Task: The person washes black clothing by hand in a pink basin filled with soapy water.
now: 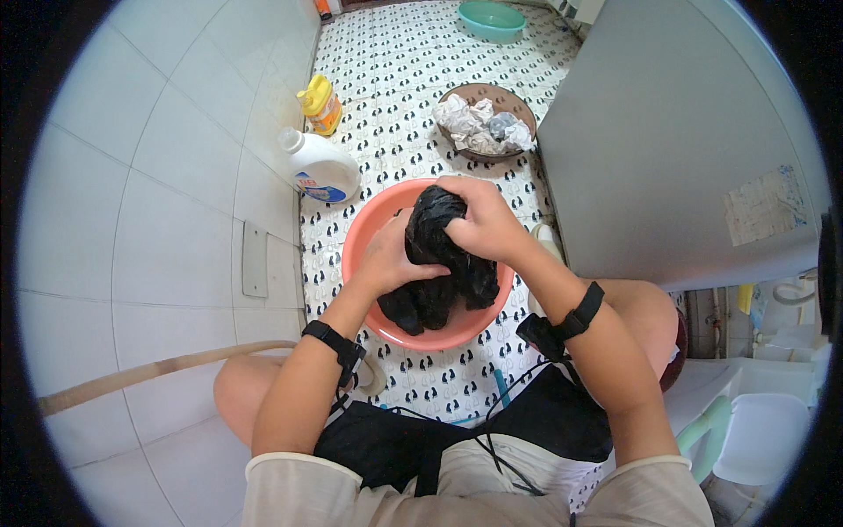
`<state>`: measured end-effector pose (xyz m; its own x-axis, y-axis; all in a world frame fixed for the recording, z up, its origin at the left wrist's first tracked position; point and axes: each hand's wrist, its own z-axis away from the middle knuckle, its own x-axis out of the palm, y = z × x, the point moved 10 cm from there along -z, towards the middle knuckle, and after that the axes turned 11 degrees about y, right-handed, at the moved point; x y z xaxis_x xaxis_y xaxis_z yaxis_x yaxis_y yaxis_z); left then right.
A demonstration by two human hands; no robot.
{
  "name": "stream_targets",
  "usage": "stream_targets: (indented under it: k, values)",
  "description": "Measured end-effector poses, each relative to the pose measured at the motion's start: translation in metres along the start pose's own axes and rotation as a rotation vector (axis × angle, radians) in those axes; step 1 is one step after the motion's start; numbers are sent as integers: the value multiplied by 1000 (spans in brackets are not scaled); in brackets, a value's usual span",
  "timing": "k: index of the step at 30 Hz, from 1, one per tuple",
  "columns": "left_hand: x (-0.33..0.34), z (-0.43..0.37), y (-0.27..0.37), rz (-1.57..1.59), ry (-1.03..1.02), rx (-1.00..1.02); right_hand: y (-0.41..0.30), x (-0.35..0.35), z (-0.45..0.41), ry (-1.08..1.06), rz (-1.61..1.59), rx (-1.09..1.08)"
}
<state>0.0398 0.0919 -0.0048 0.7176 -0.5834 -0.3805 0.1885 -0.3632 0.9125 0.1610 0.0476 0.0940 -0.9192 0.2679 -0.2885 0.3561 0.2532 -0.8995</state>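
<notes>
Wet black cloth is bunched up between my two hands over a pink plastic basin on the floor. My left hand grips it from the left, with the thumb lying across the front. From the upper right, my right hand clasps the top of the bundle, fingers curled over it. The lower folds hang down into the basin. Whether water lies under the cloth is hard to see. Black straps with small devices circle both of my wrists.
A white detergent bottle and a yellow pump bottle stand along the tiled wall at left. Beyond the pink basin sits a brown basin of crumpled whitish cloths. A green basin is farther back. A grey panel borders the right.
</notes>
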Motion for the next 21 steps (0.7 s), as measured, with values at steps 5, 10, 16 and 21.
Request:
stream_targets:
  k: [5,10,16,21]
  values:
    - [-13,5,-32,-247,-5,-76,28,-16,0,9,105,32]
    - [-27,16,-64,-319,174,-60,61,-29,22,7,563,-69]
    - [-24,22,-86,-511,182,-27,73,9,55,-183,660,-113]
    - [-13,22,-82,-653,137,100,100,20,68,-153,706,-132]
